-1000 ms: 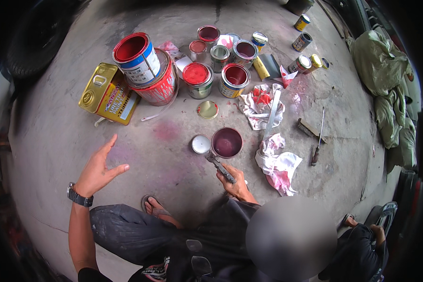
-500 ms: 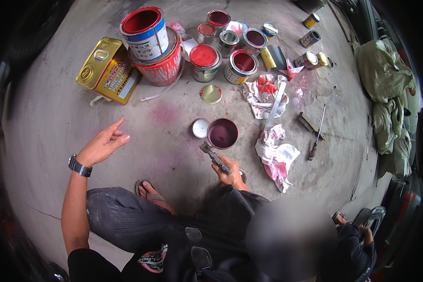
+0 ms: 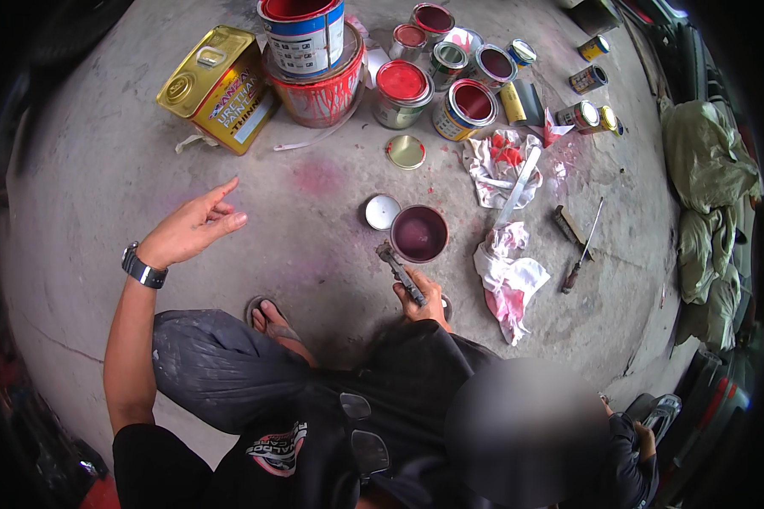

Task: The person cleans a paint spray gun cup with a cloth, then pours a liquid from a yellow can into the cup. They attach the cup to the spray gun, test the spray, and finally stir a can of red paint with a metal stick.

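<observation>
Pliers [image 3: 400,271] (prob.) still in R hand [image 3: 430,305]; L hand [image 3: 183,234] less splayed.

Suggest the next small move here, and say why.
Perhaps bring the left hand over to steady the open dark-red container: that hand looks empty, while the right hand grips a dark tool whose tip appears near the container's rim.
</observation>
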### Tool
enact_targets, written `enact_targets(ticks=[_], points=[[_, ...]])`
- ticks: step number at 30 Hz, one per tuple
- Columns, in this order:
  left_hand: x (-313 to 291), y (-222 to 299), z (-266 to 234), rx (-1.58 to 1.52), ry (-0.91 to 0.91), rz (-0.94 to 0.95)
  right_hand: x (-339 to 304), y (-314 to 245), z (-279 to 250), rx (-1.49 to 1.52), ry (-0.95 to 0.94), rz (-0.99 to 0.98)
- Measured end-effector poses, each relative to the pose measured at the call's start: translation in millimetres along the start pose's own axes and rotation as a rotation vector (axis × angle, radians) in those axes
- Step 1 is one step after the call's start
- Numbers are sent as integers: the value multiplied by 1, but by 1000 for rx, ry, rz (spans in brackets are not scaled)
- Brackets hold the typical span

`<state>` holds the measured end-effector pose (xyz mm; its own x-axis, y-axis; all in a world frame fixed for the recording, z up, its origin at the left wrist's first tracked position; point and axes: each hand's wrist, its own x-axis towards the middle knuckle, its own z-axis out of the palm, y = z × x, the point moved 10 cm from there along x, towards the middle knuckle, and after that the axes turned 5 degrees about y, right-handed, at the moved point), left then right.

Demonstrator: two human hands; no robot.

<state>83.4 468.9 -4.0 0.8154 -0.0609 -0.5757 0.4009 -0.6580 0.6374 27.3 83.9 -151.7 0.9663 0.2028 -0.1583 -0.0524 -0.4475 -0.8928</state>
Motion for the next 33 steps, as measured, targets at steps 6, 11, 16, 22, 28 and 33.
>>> enact_targets(ticks=[6, 11, 16, 22, 28, 33], points=[[-2, -8, -6, 5, 4, -5, -2, -6, 7, -19, -12, -44], [4, 3, -4, 22, 0, -5, 4, -14, 1, -23, -18, 71], [2, -17, -7, -72, 45, 8, 4, -2, -28, 144, 141, 29], [13, -9, 0, -52, 11, 14, -25, 47, -187, 146, 752, 367], [11, 3, 0, -60, -6, 22, -62, 26, -388, 140, 1270, 314], [19, -3, 2, -76, -32, 31, -80, 38, -487, 145, 1398, 360]])
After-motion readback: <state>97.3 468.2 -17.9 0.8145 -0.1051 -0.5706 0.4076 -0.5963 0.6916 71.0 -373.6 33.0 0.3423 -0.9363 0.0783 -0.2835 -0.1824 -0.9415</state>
